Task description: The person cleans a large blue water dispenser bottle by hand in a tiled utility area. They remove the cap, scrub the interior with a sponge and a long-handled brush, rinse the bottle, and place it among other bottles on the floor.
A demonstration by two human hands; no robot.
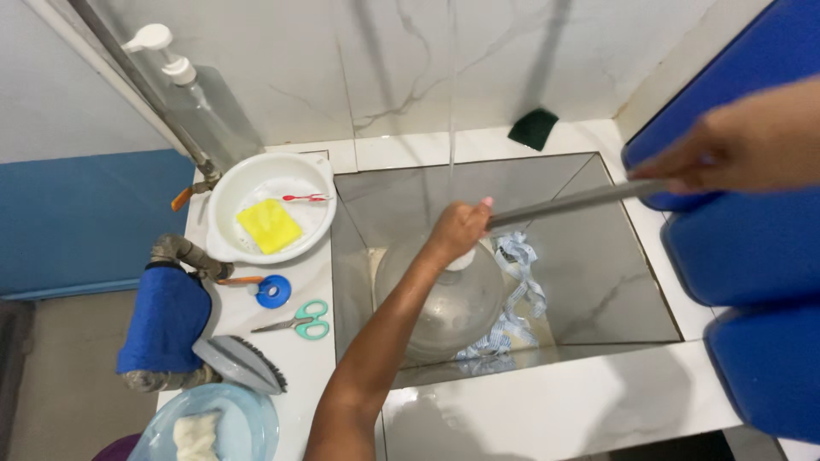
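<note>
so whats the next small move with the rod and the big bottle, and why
Probably tilt the grey rod steeper and feed its tip down into the bottle's neck. The left hand already grips the mouth of the clear bottle standing in the sink, holding the rod's near end there, while the right hand holds the far end high, so the rod lies too flat to go in.

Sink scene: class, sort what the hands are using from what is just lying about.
In use: left hand on the clear jug's neck; right hand holding the grey rod; sink.

Lying about: scissors, white bowl, yellow sponge, brush, pump bottle.
</note>
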